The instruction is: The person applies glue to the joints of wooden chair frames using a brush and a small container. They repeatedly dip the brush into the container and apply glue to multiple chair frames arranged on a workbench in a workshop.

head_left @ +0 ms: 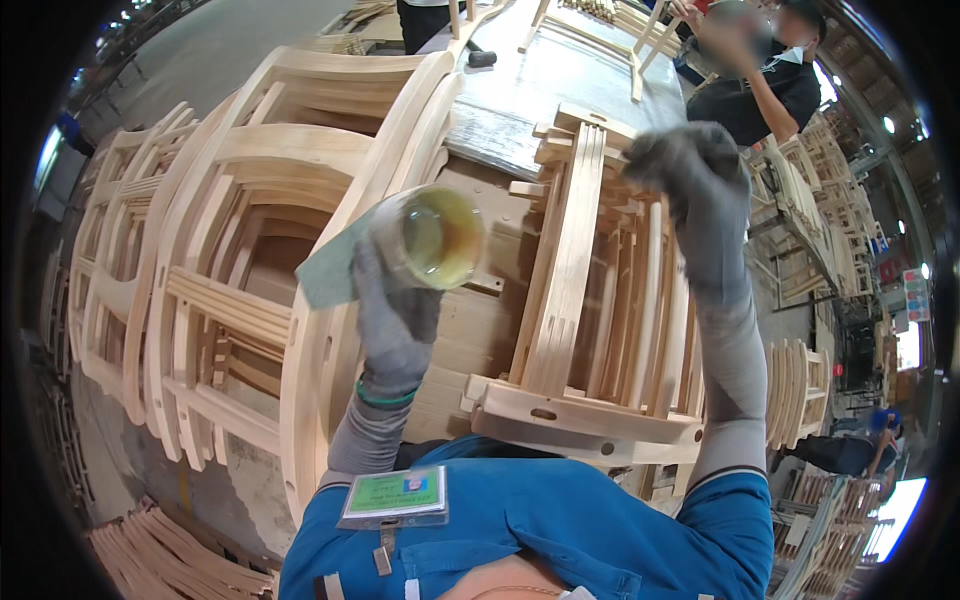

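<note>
A round cup (437, 240) with yellowish, wet-looking contents is gripped by my grey-gloved left hand (398, 320), its mouth facing up toward me. Beside the cup extends a grey-green, flat-looking surface (338, 258); whether it belongs to the cup I cannot tell. My right hand (700, 185), also gloved in grey, hovers above the right far side of a stack of pale wooden parts (562, 290). Its fingers look curled and are blurred, so anything in them is hidden. The nearest wooden rail (585, 420) of the stack has slots and holes.
Tall wooden chair frames (290, 145) lean together on my left. Cardboard (465, 340) lies under the stack. Beyond it, a shiny worktable (600, 60) bears a black-headed mallet (482, 58). A co-worker (765, 100) handles wood at the far right. Curved wooden pieces (165, 555) lie at lower left.
</note>
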The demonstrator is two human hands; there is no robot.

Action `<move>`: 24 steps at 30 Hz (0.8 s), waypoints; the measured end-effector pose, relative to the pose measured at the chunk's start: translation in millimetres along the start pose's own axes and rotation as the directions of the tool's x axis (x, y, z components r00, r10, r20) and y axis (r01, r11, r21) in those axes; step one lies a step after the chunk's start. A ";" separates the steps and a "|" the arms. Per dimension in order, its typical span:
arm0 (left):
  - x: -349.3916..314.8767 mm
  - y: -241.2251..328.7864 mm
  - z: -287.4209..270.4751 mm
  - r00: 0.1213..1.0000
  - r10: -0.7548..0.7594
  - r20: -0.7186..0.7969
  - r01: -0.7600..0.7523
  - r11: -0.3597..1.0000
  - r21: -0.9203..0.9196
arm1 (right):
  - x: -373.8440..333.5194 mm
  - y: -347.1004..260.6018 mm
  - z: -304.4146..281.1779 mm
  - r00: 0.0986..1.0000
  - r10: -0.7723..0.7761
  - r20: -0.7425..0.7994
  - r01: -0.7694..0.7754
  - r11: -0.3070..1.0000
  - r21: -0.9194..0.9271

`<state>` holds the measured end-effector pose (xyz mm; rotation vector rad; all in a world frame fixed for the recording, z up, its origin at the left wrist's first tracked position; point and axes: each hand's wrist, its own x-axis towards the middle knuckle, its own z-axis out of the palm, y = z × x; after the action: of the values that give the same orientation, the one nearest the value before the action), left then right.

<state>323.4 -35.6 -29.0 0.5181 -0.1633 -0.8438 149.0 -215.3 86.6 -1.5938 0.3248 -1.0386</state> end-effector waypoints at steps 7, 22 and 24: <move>-26.9 -5.0 0.8 0.914 0.150 0.378 -0.397 0.529 0.750 | -57.1 -28.8 50.2 0.607 -0.404 0.684 0.793 0.365 -0.488; -52.3 -2.8 32.9 0.899 0.320 0.299 -0.333 0.943 -0.009 | -163.6 -22.7 89.9 0.915 -0.399 -0.061 0.386 0.909 -0.159; -50.8 -5.2 29.8 0.870 0.384 0.310 -0.421 0.905 0.059 | -174.2 -26.4 98.6 0.913 -0.406 -0.051 0.397 0.909 -0.131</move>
<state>276.3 -11.6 -2.7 0.4514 -0.5817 -0.4940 116.0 -22.4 37.1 -1.7739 0.1088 -1.4207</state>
